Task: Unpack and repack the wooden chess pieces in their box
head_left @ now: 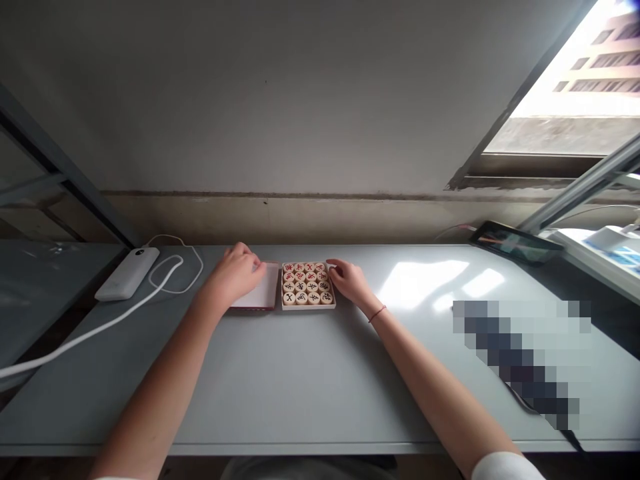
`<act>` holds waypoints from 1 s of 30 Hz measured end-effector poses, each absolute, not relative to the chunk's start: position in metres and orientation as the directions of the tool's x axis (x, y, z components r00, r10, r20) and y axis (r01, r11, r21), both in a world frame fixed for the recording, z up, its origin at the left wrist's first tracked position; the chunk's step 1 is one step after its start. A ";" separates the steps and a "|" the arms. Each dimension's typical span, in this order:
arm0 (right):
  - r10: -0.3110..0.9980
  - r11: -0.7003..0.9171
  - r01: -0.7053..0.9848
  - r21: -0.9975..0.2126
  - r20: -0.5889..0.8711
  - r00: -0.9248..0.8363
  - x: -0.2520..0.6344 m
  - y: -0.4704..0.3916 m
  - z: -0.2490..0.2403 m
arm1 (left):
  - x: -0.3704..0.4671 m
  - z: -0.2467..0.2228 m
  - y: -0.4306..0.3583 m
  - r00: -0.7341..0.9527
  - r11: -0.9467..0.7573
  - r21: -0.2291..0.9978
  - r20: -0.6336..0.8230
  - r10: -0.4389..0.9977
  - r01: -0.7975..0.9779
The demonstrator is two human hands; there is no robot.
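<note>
The xiangqi box sits between my left hand, near the lid, and right hand (can't tell either grip); bumping could scatter pieces.

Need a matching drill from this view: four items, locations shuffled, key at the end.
1. left hand
2. right hand
3. white power bank
4. round pieces

A. near the left edge of the desk
B. in rows inside the open box
C. over the left part of the shallow tray
D. at the box's right side

Pairs: 1-C, 2-D, 3-A, 4-B
</note>
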State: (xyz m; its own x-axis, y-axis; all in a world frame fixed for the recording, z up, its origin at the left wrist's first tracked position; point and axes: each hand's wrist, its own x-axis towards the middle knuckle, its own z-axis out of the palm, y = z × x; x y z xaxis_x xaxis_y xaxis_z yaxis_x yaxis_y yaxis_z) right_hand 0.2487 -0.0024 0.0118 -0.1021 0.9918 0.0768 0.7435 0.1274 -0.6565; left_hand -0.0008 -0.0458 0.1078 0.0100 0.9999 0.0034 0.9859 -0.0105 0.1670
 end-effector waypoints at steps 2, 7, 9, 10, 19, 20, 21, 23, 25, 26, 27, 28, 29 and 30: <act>0.990 0.136 0.761 -0.635 0.058 -0.129 0.249 -0.003 0.014 | 0.008 0.090 -0.038 0.079 -0.037 0.269 -0.146 0.986 0.962; 0.987 0.147 0.778 -0.610 0.037 -0.158 0.246 -0.006 0.016 | 0.018 0.062 -0.028 0.131 -0.011 0.369 -0.303 0.944 0.929; 0.986 0.147 0.778 -0.611 0.032 -0.161 0.244 -0.007 0.016 | 0.016 0.060 -0.029 0.127 0.017 0.388 -0.341 0.931 0.921; 0.986 0.145 0.775 -0.615 0.030 -0.161 0.243 -0.007 0.016 | 0.015 0.061 -0.030 0.123 0.013 0.384 -0.329 0.936 0.923; 0.986 0.145 0.752 -0.642 0.036 -0.160 0.242 -0.005 0.010 | 0.031 0.051 -0.026 0.127 -0.136 0.144 0.071 0.989 0.980; 0.986 0.148 0.751 -0.644 0.037 -0.162 0.242 -0.005 0.009 | 0.032 0.048 -0.024 0.125 -0.136 0.131 0.090 0.988 0.982; 0.986 0.150 0.749 -0.645 0.039 -0.164 0.241 -0.005 0.008 | 0.033 0.045 -0.023 0.123 -0.135 0.119 0.104 0.987 0.984; 0.984 0.159 0.747 -0.645 0.047 -0.169 0.241 -0.005 0.007 | 0.033 0.041 -0.023 0.119 -0.129 0.090 0.109 0.987 0.988; 0.983 0.168 0.742 -0.649 0.058 -0.172 0.241 -0.005 0.006 | 0.033 0.040 -0.023 0.121 -0.126 0.046 0.111 0.986 0.991; 0.983 0.172 0.736 -0.655 0.063 -0.174 0.241 -0.005 0.006 | 0.034 0.040 -0.024 0.125 -0.128 0.023 0.112 0.986 0.991; 0.982 0.176 0.729 -0.661 0.068 -0.176 0.241 -0.005 0.005 | 0.034 0.040 -0.025 0.130 -0.131 0.003 0.114 0.985 0.991; 0.982 0.178 0.723 -0.668 0.070 -0.177 0.241 -0.005 0.005 | 0.035 0.041 -0.026 0.132 -0.131 -0.015 0.115 0.985 0.991; 0.981 0.180 0.717 -0.673 0.073 -0.179 0.241 -0.005 0.004 | 0.037 0.041 -0.027 0.130 -0.127 -0.030 0.115 0.985 0.991; 0.981 0.183 0.715 -0.675 0.076 -0.179 0.241 -0.005 0.004 | 0.038 0.042 -0.027 0.124 -0.120 -0.042 0.113 0.986 0.992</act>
State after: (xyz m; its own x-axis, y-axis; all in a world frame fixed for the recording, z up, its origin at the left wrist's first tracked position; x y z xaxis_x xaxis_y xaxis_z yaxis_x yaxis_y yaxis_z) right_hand 0.2414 -0.0050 0.0041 -0.1794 0.9809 0.0758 0.7146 0.1829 -0.6752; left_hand 0.0377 -0.0275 0.0417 0.1241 0.9858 0.1134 0.9919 -0.1201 -0.0417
